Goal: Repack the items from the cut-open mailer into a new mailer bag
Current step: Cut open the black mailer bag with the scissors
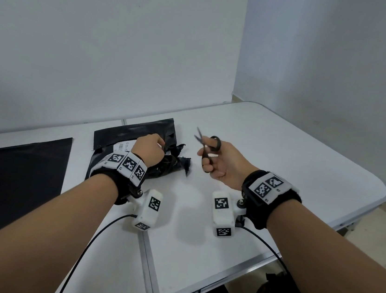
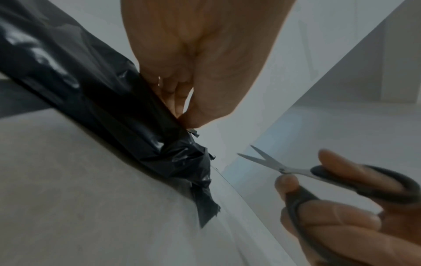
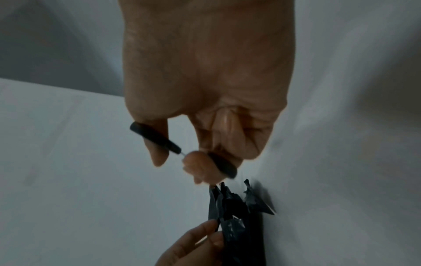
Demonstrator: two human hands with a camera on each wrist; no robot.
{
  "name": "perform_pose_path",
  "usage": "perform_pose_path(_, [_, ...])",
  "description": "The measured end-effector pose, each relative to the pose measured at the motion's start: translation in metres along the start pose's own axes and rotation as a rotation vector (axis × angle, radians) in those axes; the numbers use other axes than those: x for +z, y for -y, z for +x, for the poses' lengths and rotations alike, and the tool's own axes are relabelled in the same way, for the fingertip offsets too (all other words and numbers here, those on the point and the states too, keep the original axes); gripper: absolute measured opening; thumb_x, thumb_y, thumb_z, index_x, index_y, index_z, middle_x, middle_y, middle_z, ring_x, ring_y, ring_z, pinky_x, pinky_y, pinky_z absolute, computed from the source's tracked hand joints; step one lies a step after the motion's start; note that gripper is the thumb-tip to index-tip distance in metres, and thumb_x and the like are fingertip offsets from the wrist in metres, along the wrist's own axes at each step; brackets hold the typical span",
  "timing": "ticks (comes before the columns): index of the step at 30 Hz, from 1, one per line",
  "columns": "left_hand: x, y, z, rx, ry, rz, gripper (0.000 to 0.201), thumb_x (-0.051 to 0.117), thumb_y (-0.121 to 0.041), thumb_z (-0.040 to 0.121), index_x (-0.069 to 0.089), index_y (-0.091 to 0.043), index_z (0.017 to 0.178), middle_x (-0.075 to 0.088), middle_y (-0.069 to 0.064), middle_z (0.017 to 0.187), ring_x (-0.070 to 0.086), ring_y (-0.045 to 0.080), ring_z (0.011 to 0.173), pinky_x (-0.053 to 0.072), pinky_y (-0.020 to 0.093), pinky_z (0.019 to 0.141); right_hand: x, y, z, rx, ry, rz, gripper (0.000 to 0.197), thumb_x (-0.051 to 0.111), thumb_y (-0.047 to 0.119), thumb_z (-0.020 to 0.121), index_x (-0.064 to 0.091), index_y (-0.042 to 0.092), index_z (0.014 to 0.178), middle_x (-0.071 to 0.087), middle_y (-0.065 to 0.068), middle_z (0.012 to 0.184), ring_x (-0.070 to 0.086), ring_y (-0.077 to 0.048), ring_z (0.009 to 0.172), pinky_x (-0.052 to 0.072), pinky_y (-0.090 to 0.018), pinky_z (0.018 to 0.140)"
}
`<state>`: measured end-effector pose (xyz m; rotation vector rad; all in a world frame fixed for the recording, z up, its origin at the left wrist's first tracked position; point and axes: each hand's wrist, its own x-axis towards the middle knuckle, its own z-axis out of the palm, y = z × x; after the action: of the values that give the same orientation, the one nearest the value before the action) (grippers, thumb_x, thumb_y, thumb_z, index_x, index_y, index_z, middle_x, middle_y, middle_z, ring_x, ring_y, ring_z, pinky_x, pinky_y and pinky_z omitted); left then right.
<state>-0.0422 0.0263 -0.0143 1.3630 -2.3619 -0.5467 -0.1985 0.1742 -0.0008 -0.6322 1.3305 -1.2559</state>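
Two hands: both at mid-frame over the white table.
Left grip: pinching the torn edge of the black cut-open mailer, which lies on the table left of centre.
Right grip: grasping scissors, blades parted, just beside the mailer.
New mailer bag: flat, far left.

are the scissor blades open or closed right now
Open. The scissors in the right hand show two blades spread in a V in the left wrist view, tips apart, clear of the black mailer.
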Motion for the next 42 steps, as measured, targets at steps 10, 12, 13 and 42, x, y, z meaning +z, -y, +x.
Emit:
perform_pose_path(10, [-0.006, 0.003, 0.002, -0.064, 0.005, -0.151, 0.032, 0.051, -0.010, 0.083, 0.060, -0.018, 0.113, 0.066, 0.007, 0.114, 0.059, 0.022, 0.104, 0.045, 0.026, 0.086, 0.030, 0.000, 0.037, 0.219, 0.126, -0.108, 0.035, 0.059, 0.044, 0.084, 0.054, 0.009, 0.081, 0.047, 0.001, 0.057, 0.042, -0.007, 0.042, 0.019, -0.014, 0.034])
perform_pose_path(12, [-0.007, 0.004, 0.003, -0.063, 0.023, -0.174, 0.032, 0.052, -0.010, 0.083, 0.059, -0.019, 0.113, 0.066, 0.006, 0.112, 0.058, 0.019, 0.095, 0.043, 0.025, 0.079, 0.031, 0.000, 0.044, 0.208, 0.119, -0.041, 0.035, 0.058, 0.044, 0.085, 0.055, 0.009, 0.080, 0.047, 0.001, 0.057, 0.041, -0.007, 0.041, 0.020, -0.014, 0.032])
perform_pose_path(13, [-0.007, 0.005, 0.003, -0.059, 0.030, -0.179, 0.032, 0.052, -0.009, 0.083, 0.059, -0.019, 0.113, 0.066, 0.006, 0.110, 0.058, 0.018, 0.092, 0.042, 0.025, 0.077, 0.032, 0.000, 0.048, 0.197, 0.120, -0.008, 0.035, 0.058, 0.044, 0.085, 0.055, 0.010, 0.080, 0.046, 0.001, 0.057, 0.040, -0.007, 0.041, 0.020, -0.014, 0.031])
perform_pose_path(42, [-0.007, 0.007, 0.005, -0.032, 0.143, -0.084, 0.025, 0.057, -0.014, 0.085, 0.062, -0.016, 0.110, 0.065, 0.006, 0.116, 0.059, 0.023, 0.109, 0.044, 0.029, 0.090, 0.047, -0.014, 0.071, 0.041, 0.046, 0.056, 0.028, 0.056, 0.038, 0.091, 0.050, 0.014, 0.078, 0.040, 0.004, 0.058, 0.036, -0.003, 0.036, 0.018, -0.013, 0.028])
